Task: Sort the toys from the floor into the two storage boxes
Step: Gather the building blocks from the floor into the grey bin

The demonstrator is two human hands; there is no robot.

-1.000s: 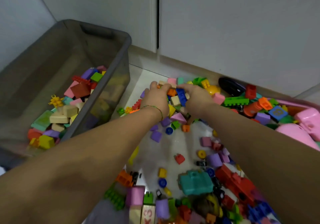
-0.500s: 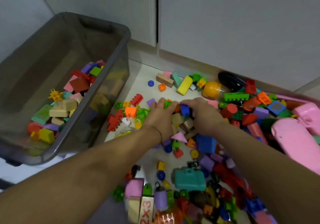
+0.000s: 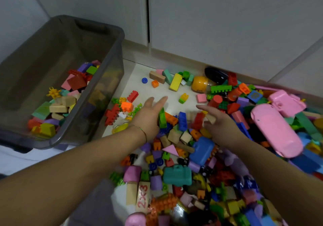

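Observation:
A heap of colourful building blocks (image 3: pixel 174 126) covers the floor in front of me. My left hand (image 3: pixel 150 114) lies on the heap's left side with fingers straight, pressing against a green brick (image 3: pixel 162 118). My right hand (image 3: pixel 220 124) sits on the heap's right side, fingers loosely spread over a beige block (image 3: pixel 210 119). Orange, blue and red bricks lie between the two hands. A grey translucent storage box (image 3: pixel 120 39) stands to the left, partly filled with blocks.
White cabinet doors and a skirting board close the far side. Large pink toys (image 3: pixel 276 129) lie on the pile at the right. A yellow egg-shaped toy (image 3: pixel 199 84), a teal case (image 3: pixel 177 175) and a "2x3" wooden block (image 3: pixel 142 196) lie among the loose pieces.
Both hands have drawn back from the far pile, dragging a clump of blocks nearer. They have since parted, and the fingers have straightened.

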